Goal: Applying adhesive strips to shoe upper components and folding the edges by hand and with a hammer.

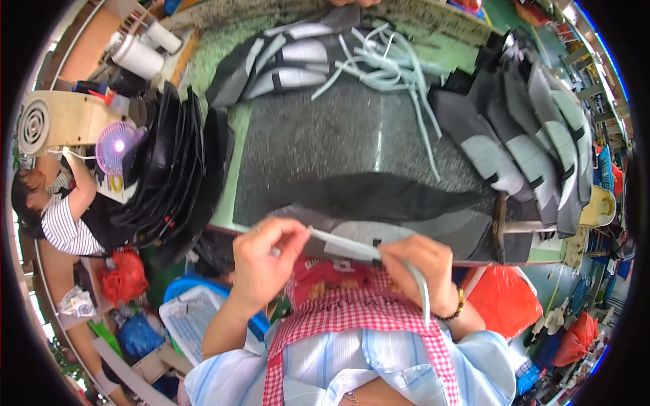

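Note:
A pale, flexible tube-like strip (347,245) is stretched between my two hands above the near edge of the table. My left hand (267,257) pinches one end of it between thumb and fingertips. Further along, my right hand (423,267) grips the strip, and the rest curves down over the wrist toward my apron. Just beyond my hands lies a curved black and grey fabric panel (447,233) with a light grey patch, partly covered by my fingers. Another black fabric piece (369,193) lies against its far side on the dark mat (305,135).
Loose pale strips (396,64) lie tangled at the back beside stacked grey panels (298,51). More panels (521,135) pile up at right, near a metal bracket (500,227). Black pieces (179,162) and a purple fan (118,147) stand left, near a co-worker (71,220).

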